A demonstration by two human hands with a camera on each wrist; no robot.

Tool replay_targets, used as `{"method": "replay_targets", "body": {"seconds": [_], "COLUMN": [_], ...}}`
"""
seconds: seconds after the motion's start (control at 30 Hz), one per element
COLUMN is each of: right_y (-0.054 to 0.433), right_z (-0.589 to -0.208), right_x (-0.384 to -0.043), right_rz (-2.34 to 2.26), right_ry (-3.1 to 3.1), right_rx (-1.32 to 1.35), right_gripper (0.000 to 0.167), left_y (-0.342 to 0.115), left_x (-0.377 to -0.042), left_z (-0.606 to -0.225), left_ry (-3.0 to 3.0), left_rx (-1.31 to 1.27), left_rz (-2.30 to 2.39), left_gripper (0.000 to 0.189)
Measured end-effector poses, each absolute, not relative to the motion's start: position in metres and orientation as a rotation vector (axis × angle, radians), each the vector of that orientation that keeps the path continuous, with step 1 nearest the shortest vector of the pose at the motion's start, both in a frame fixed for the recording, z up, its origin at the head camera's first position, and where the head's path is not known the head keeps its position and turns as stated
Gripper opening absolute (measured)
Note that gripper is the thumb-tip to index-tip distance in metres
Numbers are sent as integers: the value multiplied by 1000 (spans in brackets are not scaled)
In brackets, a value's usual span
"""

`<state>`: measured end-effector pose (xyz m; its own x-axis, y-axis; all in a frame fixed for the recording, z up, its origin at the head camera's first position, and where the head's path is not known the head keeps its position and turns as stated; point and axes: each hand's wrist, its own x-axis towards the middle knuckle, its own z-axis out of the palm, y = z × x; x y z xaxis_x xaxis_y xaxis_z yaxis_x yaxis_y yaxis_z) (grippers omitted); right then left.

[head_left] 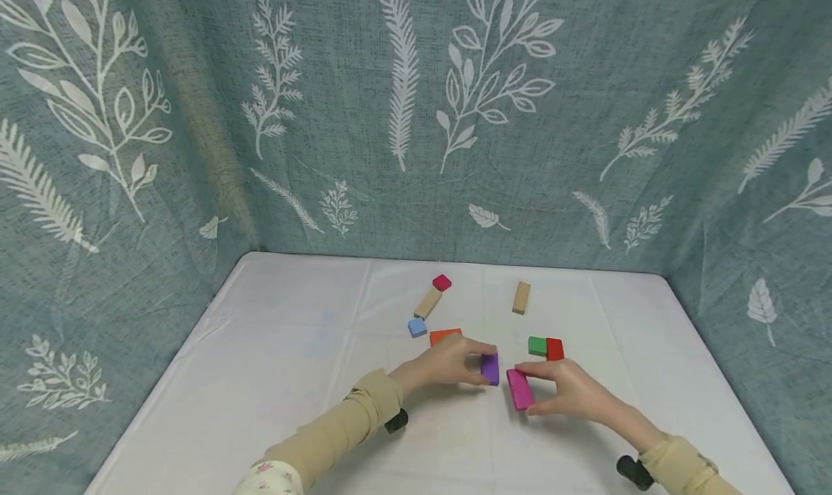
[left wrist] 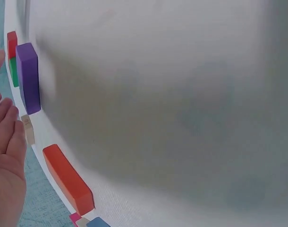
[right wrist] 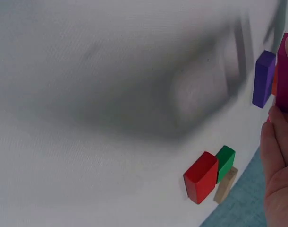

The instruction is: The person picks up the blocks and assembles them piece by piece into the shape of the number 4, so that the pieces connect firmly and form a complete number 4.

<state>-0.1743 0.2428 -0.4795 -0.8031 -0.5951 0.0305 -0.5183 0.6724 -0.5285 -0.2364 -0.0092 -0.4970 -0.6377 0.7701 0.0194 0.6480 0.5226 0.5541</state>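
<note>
A purple block stands on the white tablecloth near the middle. Around it my left hand is spread, thumb and fingers apart; the left wrist view shows a gap between the fingertips and the purple block. Just to the right, my right hand pinches a magenta block between thumb and fingers. In the right wrist view the magenta block is held above the cloth, partly cut off by the frame edge. An orange block lies behind the left hand, partly covered by it.
Beyond the right hand, a green block touches a red block. Farther back are a blue block, a wooden block, a crimson block and another wooden block. A leaf-patterned curtain borders the table.
</note>
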Motion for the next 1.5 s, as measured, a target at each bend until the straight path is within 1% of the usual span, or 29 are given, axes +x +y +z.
{"method": "replay_targets", "body": {"seconds": [0.13, 0.33, 0.7, 0.9, 1.5], "right_y": [238, 229, 221, 217, 208], "right_z": [-483, -485, -489, -490, -499], "right_x": [-173, -170, -168, -166, -163], "right_rz": [-808, -838, -810, -797, -817], "right_ry": [2722, 2664, 2665, 2688, 2736], "right_rx": [-934, -904, -901, -916, -892], "right_gripper": [64, 63, 64, 63, 64], "left_y": [-10, -11, -7, -6, -8], "left_x": [-233, -229, -231, -230, -233], "left_z": [-496, -496, -504, -505, -509], "left_ry": [2502, 2496, 2510, 2515, 2541], "left_rx": [1209, 1206, 1190, 1181, 1263], "left_rz": [810, 782, 828, 824, 872], "left_gripper": [45, 40, 31, 31, 30]}}
